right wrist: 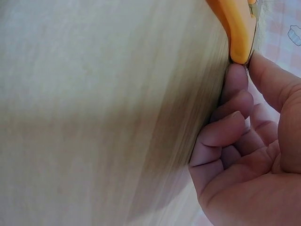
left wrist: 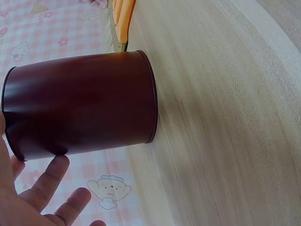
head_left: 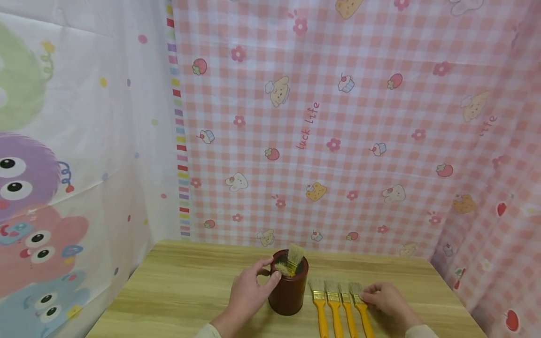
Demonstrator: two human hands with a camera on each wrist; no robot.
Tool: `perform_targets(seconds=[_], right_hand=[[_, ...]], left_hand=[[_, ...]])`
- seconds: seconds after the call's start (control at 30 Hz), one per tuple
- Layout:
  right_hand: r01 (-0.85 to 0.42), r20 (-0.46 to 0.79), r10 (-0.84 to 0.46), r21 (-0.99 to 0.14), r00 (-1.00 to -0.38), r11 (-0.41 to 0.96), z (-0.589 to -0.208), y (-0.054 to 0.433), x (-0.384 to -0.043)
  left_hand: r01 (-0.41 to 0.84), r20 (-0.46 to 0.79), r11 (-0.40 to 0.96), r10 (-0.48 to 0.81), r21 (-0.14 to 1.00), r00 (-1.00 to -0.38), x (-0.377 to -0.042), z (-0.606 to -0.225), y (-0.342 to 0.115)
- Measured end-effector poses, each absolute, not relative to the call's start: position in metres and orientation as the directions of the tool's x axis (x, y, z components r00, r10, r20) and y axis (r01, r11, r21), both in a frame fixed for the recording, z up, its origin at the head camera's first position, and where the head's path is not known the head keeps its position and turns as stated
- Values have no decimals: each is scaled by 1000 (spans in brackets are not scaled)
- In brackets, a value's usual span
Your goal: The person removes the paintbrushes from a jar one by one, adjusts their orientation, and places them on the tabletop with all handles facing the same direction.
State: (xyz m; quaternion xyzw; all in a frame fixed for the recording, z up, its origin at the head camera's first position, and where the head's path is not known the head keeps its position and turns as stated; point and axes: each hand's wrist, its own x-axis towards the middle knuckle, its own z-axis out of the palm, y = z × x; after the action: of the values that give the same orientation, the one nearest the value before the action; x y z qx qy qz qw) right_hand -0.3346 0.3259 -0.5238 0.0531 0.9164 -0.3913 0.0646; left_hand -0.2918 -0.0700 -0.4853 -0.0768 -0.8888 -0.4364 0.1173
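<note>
Paintbrush [head_left: 362, 309], yellow-handled, pale-bristled, pinched by right hand [head_left: 386, 299], left hand [head_left: 250, 290] holding dark-red cup [head_left: 288, 296]

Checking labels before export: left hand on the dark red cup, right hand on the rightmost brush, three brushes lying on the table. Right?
Not quite: four brushes lie on the table, not three; the head view shows it. Left hand on the dark red cup and right hand on the rightmost brush stand.
</note>
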Motion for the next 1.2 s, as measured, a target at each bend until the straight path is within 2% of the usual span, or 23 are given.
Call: perform_targets(seconds=[0.8, 1.03, 1.2], right_hand=[[123, -130, 44, -694, -991, 710, -522, 324, -331], [141, -160, 28, -760, -987, 635, -522, 328, -330], [182, -174, 70, -788, -982, 588, -515, 333, -331]], left_hand=[[247, 278, 587, 39, 771, -960, -290, -483, -70], [261, 285, 578, 51, 773, -957, -291, -484, -71], [260, 284, 577, 50, 774, -957, -291, -484, -71]])
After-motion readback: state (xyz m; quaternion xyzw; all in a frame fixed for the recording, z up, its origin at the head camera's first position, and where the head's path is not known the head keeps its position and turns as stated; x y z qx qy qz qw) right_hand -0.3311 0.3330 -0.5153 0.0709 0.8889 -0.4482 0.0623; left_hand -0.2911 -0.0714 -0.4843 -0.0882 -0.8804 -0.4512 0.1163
